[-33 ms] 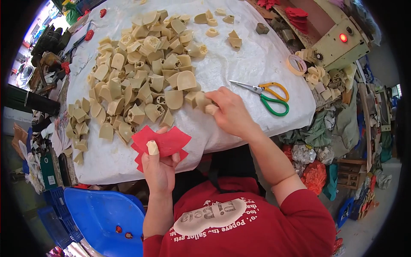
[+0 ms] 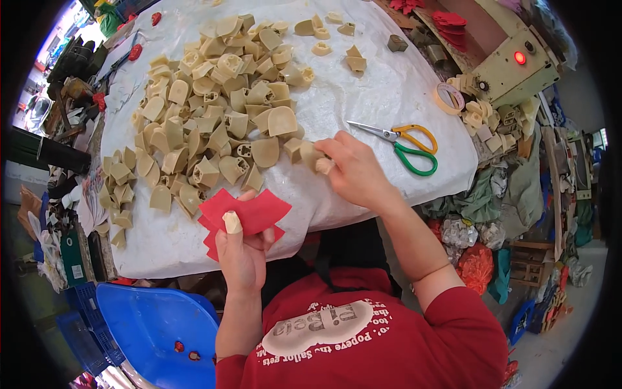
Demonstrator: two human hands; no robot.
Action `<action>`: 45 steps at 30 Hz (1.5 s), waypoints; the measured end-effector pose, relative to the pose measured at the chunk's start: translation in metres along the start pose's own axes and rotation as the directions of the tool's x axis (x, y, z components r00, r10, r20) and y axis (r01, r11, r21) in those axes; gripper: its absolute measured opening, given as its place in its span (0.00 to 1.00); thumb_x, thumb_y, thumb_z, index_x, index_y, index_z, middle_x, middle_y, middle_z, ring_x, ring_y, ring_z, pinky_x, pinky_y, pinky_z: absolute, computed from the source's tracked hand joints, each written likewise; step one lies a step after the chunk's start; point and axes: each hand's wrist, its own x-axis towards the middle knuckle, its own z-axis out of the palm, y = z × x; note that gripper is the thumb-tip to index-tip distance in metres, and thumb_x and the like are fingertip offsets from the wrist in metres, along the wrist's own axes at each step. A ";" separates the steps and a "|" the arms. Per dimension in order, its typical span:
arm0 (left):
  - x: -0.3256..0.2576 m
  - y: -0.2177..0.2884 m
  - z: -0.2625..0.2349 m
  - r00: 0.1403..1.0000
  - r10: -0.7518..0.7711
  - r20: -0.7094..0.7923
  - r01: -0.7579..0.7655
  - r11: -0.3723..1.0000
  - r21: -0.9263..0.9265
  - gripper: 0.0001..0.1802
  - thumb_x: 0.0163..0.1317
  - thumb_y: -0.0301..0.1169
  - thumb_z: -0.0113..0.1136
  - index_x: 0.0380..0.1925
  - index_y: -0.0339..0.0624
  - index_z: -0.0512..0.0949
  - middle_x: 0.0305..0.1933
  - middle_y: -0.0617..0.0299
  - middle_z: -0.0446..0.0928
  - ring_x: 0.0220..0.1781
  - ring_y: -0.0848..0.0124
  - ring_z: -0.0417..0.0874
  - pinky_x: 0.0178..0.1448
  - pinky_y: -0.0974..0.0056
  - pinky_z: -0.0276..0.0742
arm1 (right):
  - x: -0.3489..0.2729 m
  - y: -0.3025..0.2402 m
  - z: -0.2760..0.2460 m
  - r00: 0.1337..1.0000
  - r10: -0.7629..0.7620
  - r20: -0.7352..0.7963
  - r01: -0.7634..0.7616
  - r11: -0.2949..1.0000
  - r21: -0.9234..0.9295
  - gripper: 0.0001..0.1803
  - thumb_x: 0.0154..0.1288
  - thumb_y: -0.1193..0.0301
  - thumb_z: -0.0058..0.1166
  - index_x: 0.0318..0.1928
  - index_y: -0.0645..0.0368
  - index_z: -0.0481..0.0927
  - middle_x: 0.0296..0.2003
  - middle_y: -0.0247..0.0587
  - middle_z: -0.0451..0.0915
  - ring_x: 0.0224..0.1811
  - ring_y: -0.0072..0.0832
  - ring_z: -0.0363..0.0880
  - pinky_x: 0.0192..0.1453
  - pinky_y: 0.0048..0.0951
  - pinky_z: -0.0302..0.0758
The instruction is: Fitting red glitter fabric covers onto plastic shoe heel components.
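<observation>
My left hand [image 2: 243, 256], low at the table's front edge, pinches red cut-out pieces [image 2: 249, 212] with zigzag ends. They look like cloth or thin sheet, one lying behind another. A pale wrap covers that thumb's tip. Farther right, my right hand [image 2: 357, 170] has its fingers closed on a small beige moulded piece [image 2: 310, 157], slightly blurred and partly hidden by the fingertips. A similar pale wrap shows on this thumb. Just left of it begins a big heap of beige moulded pieces [image 2: 194, 123], curved shells with hollow undersides. Scissors [image 2: 395, 136] with yellow and green handles lie open beyond my right hand.
White sheeting [image 2: 363, 97] covers the table. A tape roll [image 2: 448, 98], more beige pieces and a metal box [image 2: 512, 68] with a lit red lamp stand at the right. A blue tub [image 2: 155, 324] with small red items sits at lower left.
My right hand has shifted slightly to the right with the beige piece, away from the heap. My left hand and the red pieces have hardly moved.
</observation>
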 end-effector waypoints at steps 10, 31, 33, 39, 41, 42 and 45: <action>0.038 -0.028 0.051 0.959 0.016 0.283 -0.038 0.997 0.072 0.30 0.71 0.48 0.39 0.59 0.30 0.62 0.61 0.52 0.66 0.65 0.64 0.65 0.71 0.56 0.54 | 0.003 -0.004 -0.039 0.803 0.130 0.582 0.114 0.925 -0.363 0.07 0.55 0.70 0.51 0.35 0.58 0.76 0.30 0.48 0.74 0.38 0.48 0.74 0.40 0.44 0.69; 0.011 0.003 0.010 0.998 -0.004 0.060 0.014 0.986 -0.168 0.24 0.71 0.37 0.42 0.63 0.38 0.59 0.46 0.57 0.75 0.41 0.68 0.79 0.39 0.66 0.76 | -0.022 0.026 0.011 0.956 -0.287 -0.066 0.260 0.928 -0.268 0.18 0.51 0.73 0.60 0.45 0.60 0.75 0.40 0.44 0.73 0.43 0.39 0.71 0.46 0.33 0.72; 0.008 0.005 0.006 0.987 -0.013 0.163 0.049 0.974 -0.221 0.28 0.72 0.43 0.38 0.64 0.36 0.57 0.49 0.54 0.75 0.45 0.64 0.80 0.40 0.64 0.77 | -0.024 0.033 0.013 0.949 -0.311 -0.049 0.292 0.929 -0.228 0.20 0.50 0.73 0.61 0.46 0.60 0.74 0.41 0.45 0.73 0.42 0.39 0.72 0.46 0.33 0.72; 0.000 0.000 0.014 0.993 0.115 0.012 -0.116 0.992 0.058 0.30 0.71 0.47 0.39 0.60 0.33 0.61 0.51 0.53 0.74 0.48 0.65 0.79 0.49 0.62 0.75 | -0.031 -0.032 -0.005 0.995 -0.097 -0.024 0.098 0.908 0.408 0.21 0.48 0.77 0.65 0.45 0.60 0.75 0.39 0.43 0.75 0.35 0.36 0.75 0.40 0.29 0.73; -0.001 0.001 0.020 0.980 0.199 -0.007 -0.197 0.974 0.113 0.27 0.71 0.45 0.40 0.57 0.33 0.65 0.55 0.55 0.73 0.56 0.64 0.75 0.57 0.60 0.72 | -0.023 -0.062 -0.003 0.968 -0.207 -0.142 0.251 0.795 0.552 0.22 0.47 0.77 0.66 0.45 0.59 0.75 0.37 0.41 0.76 0.37 0.33 0.77 0.40 0.29 0.73; -0.003 0.003 0.020 0.979 0.204 -0.009 -0.202 0.973 0.113 0.27 0.71 0.45 0.40 0.57 0.33 0.65 0.55 0.55 0.73 0.56 0.64 0.75 0.57 0.60 0.72 | -0.023 -0.066 0.003 0.967 -0.212 -0.141 0.254 0.793 0.554 0.22 0.47 0.77 0.66 0.45 0.59 0.75 0.37 0.41 0.76 0.37 0.33 0.77 0.40 0.29 0.73; -0.012 0.005 0.017 0.990 0.093 0.107 -0.085 0.994 -0.075 0.27 0.71 0.43 0.39 0.58 0.30 0.64 0.58 0.51 0.70 0.58 0.65 0.74 0.60 0.59 0.72 | -0.022 -0.064 0.021 0.931 -0.330 -0.157 0.361 0.757 0.544 0.23 0.46 0.78 0.67 0.45 0.59 0.74 0.40 0.43 0.76 0.40 0.35 0.77 0.41 0.30 0.73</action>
